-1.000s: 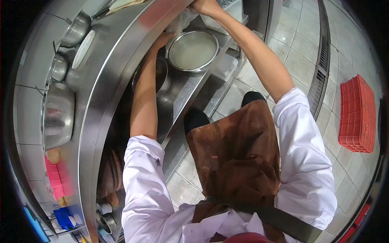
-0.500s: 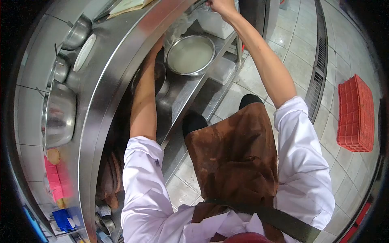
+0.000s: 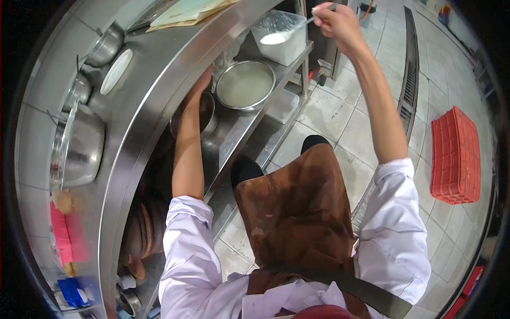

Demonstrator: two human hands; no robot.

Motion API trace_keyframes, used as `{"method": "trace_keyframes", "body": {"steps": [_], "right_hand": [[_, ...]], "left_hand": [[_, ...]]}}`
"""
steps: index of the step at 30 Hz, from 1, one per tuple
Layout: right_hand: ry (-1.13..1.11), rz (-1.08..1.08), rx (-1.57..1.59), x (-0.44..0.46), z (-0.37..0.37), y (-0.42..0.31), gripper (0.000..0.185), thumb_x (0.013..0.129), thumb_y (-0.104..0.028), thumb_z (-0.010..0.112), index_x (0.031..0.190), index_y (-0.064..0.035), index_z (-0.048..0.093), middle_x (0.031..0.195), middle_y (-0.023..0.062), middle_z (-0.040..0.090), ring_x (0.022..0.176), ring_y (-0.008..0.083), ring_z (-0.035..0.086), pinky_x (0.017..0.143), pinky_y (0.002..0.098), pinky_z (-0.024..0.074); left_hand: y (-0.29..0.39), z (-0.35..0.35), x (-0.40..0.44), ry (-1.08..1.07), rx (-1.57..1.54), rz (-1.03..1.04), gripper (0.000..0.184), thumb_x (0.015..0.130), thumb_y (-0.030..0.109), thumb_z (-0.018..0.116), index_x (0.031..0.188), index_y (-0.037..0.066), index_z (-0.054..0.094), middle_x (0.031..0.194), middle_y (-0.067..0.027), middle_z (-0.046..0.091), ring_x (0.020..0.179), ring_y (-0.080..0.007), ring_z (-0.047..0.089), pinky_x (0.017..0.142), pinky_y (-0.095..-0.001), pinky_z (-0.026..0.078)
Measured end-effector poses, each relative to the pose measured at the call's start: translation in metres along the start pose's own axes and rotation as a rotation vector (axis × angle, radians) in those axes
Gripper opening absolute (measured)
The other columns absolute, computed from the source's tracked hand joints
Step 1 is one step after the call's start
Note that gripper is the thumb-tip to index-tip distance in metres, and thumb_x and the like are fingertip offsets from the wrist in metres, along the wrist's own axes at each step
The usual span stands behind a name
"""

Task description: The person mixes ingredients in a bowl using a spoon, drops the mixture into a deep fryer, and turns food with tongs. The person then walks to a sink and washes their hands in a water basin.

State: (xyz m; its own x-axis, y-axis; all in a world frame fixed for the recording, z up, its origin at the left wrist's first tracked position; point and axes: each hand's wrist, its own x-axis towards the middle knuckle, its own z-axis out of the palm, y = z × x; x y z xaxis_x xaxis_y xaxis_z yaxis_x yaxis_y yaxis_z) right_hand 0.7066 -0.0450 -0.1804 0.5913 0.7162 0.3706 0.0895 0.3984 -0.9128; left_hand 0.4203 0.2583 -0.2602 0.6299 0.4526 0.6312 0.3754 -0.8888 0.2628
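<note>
My right hand [image 3: 332, 24] grips the thin handle of a spoon [image 3: 301, 28]. White powder lies in the spoon's bowl, which is over a translucent white plastic tub [image 3: 287, 53] on the lower shelf. My left hand [image 3: 203, 81] reaches below the counter's edge, above a dark-looking metal pot [image 3: 209, 119]; its fingers are mostly hidden. Between the hands stands a round steel bowl [image 3: 245, 85] of cloudy, pale liquid. Crumpled clear plastic [image 3: 229, 55] lies behind that bowl.
The steel counter [image 3: 143, 101] overhangs the shelf on my left, carrying steel bowls [image 3: 82, 143] and a white plate [image 3: 117, 72]. A lidded-looking plastic box [image 3: 283, 105] sits lower down. On the tiled floor at right are a red crate [image 3: 455, 157] and a drain grate [image 3: 410, 80].
My right hand has moved right and slightly down, out from the counter's edge, and the spoon with white powder has come into view. The left hand stays under the counter edge.
</note>
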Motion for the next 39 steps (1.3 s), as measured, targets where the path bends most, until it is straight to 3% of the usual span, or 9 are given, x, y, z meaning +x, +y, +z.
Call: {"method": "trace_keyframes", "body": {"steps": [3,6,10,12,18,21,22,30,39], "right_hand": [[-0.129,0.053,0.012,-0.002,-0.001,-0.035,0.013,0.094,-0.014,0.060,0.101,-0.0039,0.063,0.070,-0.0004,0.055,0.048,0.0045,0.037,0.047,0.0213,0.0304],[-0.326,0.047,0.149,-0.002,0.030,-0.089,0.012,0.098,-0.013,0.057,0.098,-0.0024,0.061,0.064,-0.0048,0.049,0.044,-0.0001,0.029,0.043,0.0182,0.0237],[-0.517,0.040,0.215,0.026,0.126,-0.150,0.016,0.100,-0.013,0.053,0.103,0.0011,0.060,0.063,-0.0025,0.048,0.040,0.0005,0.028,0.040,0.0187,0.0237],[-0.499,0.050,0.227,0.025,0.198,-0.187,0.016,0.100,-0.013,0.054,0.104,0.0011,0.061,0.064,-0.0008,0.050,0.040,0.0008,0.029,0.040,0.0180,0.0239],[-0.708,-0.034,-0.007,0.016,0.346,-0.198,0.018,0.090,-0.008,0.065,0.105,-0.0011,0.070,0.078,0.0090,0.072,0.062,0.0099,0.059,0.052,0.0234,0.0440],[-0.846,-0.618,-0.388,-0.018,0.378,-0.183,0.018,0.083,0.000,0.065,0.100,-0.0002,0.070,0.079,0.0099,0.069,0.064,0.0198,0.063,0.054,0.0305,0.0496],[-0.884,-0.882,-0.431,-0.020,0.383,-0.175,0.021,0.079,0.003,0.065,0.099,-0.0005,0.070,0.080,0.0103,0.068,0.065,0.0234,0.064,0.056,0.0333,0.0516],[-0.786,-0.560,-0.528,-0.041,0.393,-0.202,0.022,0.078,0.006,0.064,0.097,-0.0021,0.070,0.082,0.0120,0.064,0.067,0.0292,0.064,0.058,0.0374,0.0517],[-0.829,-0.201,-0.576,-0.059,0.381,-0.277,0.013,0.085,0.001,0.064,0.096,-0.0015,0.070,0.081,0.0154,0.062,0.073,0.0342,0.063,0.064,0.0411,0.0488]], "left_hand": [[0.074,-0.051,-0.022,-0.244,0.158,-0.256,0.061,0.090,0.039,0.065,0.139,0.006,0.051,0.145,-0.0237,0.047,0.136,-0.0433,0.040,0.114,-0.0479,0.030],[0.116,-0.069,-0.074,-0.002,-0.053,-0.509,0.046,0.096,0.034,0.052,0.130,0.002,0.057,0.126,-0.0221,0.062,0.120,-0.0443,0.054,0.105,-0.0461,0.040],[0.194,-0.101,-0.142,-0.041,-0.666,-0.318,0.008,0.083,0.005,0.059,0.089,0.002,0.064,0.077,-0.0089,0.065,0.070,-0.0130,0.061,0.065,-0.0302,0.050],[0.238,-0.131,-0.168,-0.196,-0.764,-0.437,0.009,0.081,0.003,0.062,0.089,0.004,0.063,0.075,-0.0053,0.062,0.068,-0.0120,0.060,0.061,-0.0289,0.048],[0.263,-0.255,-0.176,0.678,-0.426,-0.244,0.004,0.068,0.006,0.067,0.070,0.005,0.063,0.077,-0.0108,0.055,0.071,-0.0266,0.057,0.061,-0.0317,0.047],[0.229,-0.337,-0.145,1.067,-0.227,-0.938,0.072,0.082,0.006,0.061,0.145,0.001,0.027,0.138,-0.0181,0.040,0.115,-0.0250,0.051,0.065,-0.0240,0.048],[0.213,-0.368,-0.135,0.988,-0.256,-0.881,0.068,0.084,0.004,0.057,0.146,0.001,0.028,0.140,-0.0191,0.040,0.117,-0.0262,0.051,0.066,-0.0230,0.049],[0.144,-0.416,-0.106,0.537,-1.046,-1.343,0.075,0.074,-0.011,0.046,0.147,0.001,0.034,0.137,-0.0186,0.050,0.117,-0.0284,0.058,0.089,-0.0342,0.053],[0.171,-0.429,-0.093,0.810,-1.240,-1.243,0.081,0.064,-0.017,0.040,0.143,-0.001,0.043,0.131,-0.0135,0.058,0.118,-0.0249,0.058,0.100,-0.0361,0.048]]}}
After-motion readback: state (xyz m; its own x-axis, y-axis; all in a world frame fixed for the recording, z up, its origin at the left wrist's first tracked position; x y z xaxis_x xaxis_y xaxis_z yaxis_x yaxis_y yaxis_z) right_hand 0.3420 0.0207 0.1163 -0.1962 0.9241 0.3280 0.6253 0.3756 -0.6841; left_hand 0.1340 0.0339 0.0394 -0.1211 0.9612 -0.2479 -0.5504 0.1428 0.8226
